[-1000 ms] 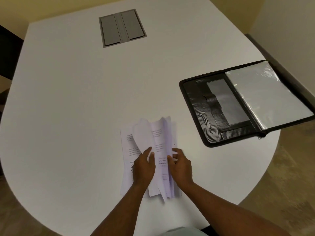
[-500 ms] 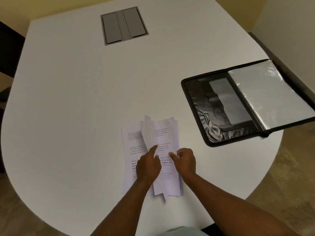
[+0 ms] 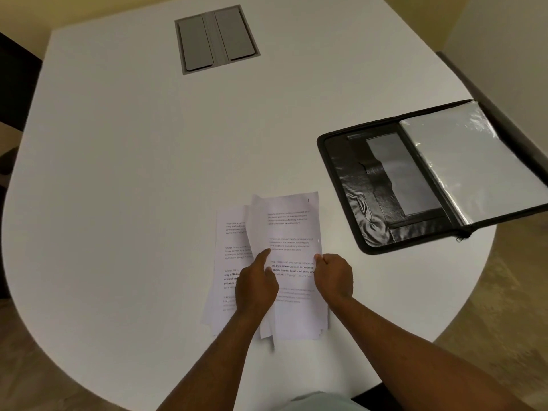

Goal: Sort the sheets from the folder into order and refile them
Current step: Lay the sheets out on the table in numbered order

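Several printed white sheets lie in a loose overlapping stack near the front of the white table. One sheet sticks out to the left under the others. My left hand rests on the stack, its forefinger pressing the curled left edge of the top sheet. At that sheet's right edge my right hand pinches it between thumb and fingers. The black zip folder lies open at the right, its clear plastic sleeves on its right half.
A grey cable hatch is set into the table at the back. The folder's right part overhangs the table's curved right edge. A dark chair stands at the far left, and a black skirting runs along the right wall.
The fanned, raised sheets have been laid flat onto the right pile. My right hand has slid from the middle of the pages to the right edge of the top sheet.
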Demonstrator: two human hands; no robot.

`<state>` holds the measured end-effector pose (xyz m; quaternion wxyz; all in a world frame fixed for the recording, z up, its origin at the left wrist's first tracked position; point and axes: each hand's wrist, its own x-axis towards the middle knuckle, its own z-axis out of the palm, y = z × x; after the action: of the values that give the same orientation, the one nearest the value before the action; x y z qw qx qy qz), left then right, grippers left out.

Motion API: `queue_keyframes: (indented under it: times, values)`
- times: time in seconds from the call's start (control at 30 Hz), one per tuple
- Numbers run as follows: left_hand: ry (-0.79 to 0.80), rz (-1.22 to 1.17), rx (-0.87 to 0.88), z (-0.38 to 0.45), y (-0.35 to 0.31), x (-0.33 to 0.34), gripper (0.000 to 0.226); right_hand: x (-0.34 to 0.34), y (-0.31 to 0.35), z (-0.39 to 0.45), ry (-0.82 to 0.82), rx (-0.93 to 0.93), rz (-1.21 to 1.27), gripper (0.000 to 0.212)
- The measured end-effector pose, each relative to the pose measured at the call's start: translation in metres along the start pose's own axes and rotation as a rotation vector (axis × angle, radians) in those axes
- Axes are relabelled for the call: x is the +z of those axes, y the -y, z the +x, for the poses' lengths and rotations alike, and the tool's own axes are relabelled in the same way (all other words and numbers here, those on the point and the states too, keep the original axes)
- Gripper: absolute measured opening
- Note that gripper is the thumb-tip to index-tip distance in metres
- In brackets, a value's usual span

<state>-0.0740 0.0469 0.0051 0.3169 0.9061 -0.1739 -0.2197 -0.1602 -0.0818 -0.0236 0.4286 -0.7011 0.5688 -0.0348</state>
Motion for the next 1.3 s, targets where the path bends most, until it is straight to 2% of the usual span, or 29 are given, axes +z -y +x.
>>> queue_keyframes:
  times: [0.13, 0.23, 0.33, 0.4, 0.47, 0.57, 0.7, 0.8, 1.0, 1.2, 1.3]
  values:
    - [0.022, -0.038, 0.002, -0.001, 0.001, -0.001, 0.052, -0.028, 0.015, 0.001, -0.157, -0.02, 0.138, 0.027]
    - [0.113, 0.008, 0.065, -0.004, -0.005, 0.0, 0.081, -0.057, 0.027, 0.016, -0.308, -0.127, 0.127, 0.029]
    - [0.184, -0.018, 0.068, -0.008, -0.017, 0.003, 0.1, -0.093, 0.044, 0.032, -0.372, -0.255, 0.127, 0.032]
    - [0.228, -0.054, 0.017, -0.009, -0.024, 0.004, 0.103, -0.118, 0.061, 0.036, -0.408, -0.326, 0.164, 0.029]
    - [0.277, -0.045, -0.001, -0.009, -0.024, 0.005, 0.095, -0.138, 0.079, 0.04, -0.43, -0.375, 0.212, 0.028]
    - [0.256, -0.096, -0.056, -0.001, -0.025, -0.001, 0.076, -0.153, 0.104, 0.049, -0.372, -0.363, 0.33, 0.03]
    - [-0.008, -0.34, -0.129, 0.026, -0.03, -0.032, 0.048, -0.148, 0.136, 0.057, -0.202, -0.297, 0.496, 0.022]
    - [-0.05, -0.505, -0.158, 0.06, -0.028, -0.065, 0.046, -0.133, 0.16, 0.062, -0.13, -0.269, 0.525, 0.02]
    - [0.001, -0.653, -0.152, 0.11, -0.033, -0.118, 0.056, -0.107, 0.214, 0.064, -0.158, -0.415, 0.498, 0.026]
    - [-0.119, -0.72, -0.152, 0.155, -0.02, -0.163, 0.051, -0.048, 0.273, 0.081, 0.12, -0.314, 0.582, 0.023]
    - [-0.214, -0.697, -0.175, 0.179, 0.001, -0.183, 0.031, -0.004, 0.294, 0.095, 0.198, -0.282, 0.565, 0.024]
